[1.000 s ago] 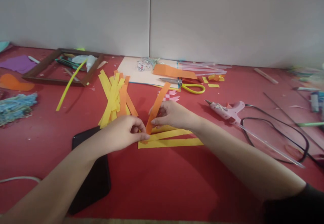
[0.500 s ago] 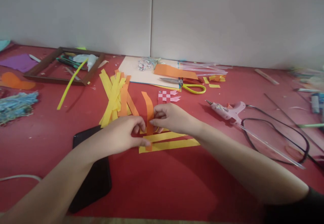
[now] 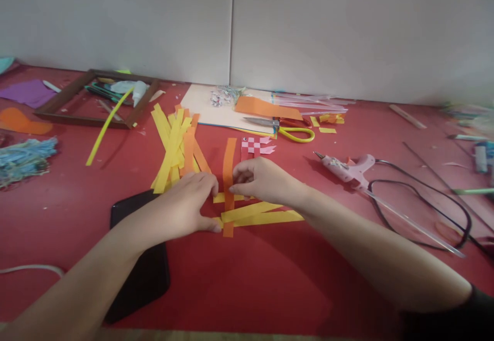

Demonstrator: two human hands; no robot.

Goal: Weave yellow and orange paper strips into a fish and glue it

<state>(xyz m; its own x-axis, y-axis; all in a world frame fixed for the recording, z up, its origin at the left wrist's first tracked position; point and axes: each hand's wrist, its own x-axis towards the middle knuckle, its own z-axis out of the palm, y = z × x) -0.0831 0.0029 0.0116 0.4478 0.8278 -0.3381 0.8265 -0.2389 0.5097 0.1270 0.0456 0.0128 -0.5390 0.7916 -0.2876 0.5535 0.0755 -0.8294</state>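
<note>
An orange paper strip [image 3: 229,163] runs away from me, crossing several yellow paper strips [image 3: 266,219] laid sideways on the red table. Its near end pokes out below the lowest yellow strip. My right hand [image 3: 266,180] is closed, thumb and curled fingers at the orange strip's right edge; part of the grip is hidden. On the other side, my left hand [image 3: 193,202] is open, thumb apart from the bent fingers. That thumb touches the left end of a yellow strip. Just beyond my right hand lies a pink checkered woven paper fish [image 3: 252,145].
A pile of yellow and orange strips [image 3: 175,148] lies left of centre, with a black tablet-like object [image 3: 144,274] nearer me. Scissors [image 3: 285,127] lie behind. A pink glue gun [image 3: 347,169] with its cord is at right, a brown frame [image 3: 77,120] at far left.
The orange strip has straightened, and its near end has slid toward me past the yellow strips. My left thumb has come off it and shifted slightly left. My right hand has barely moved.
</note>
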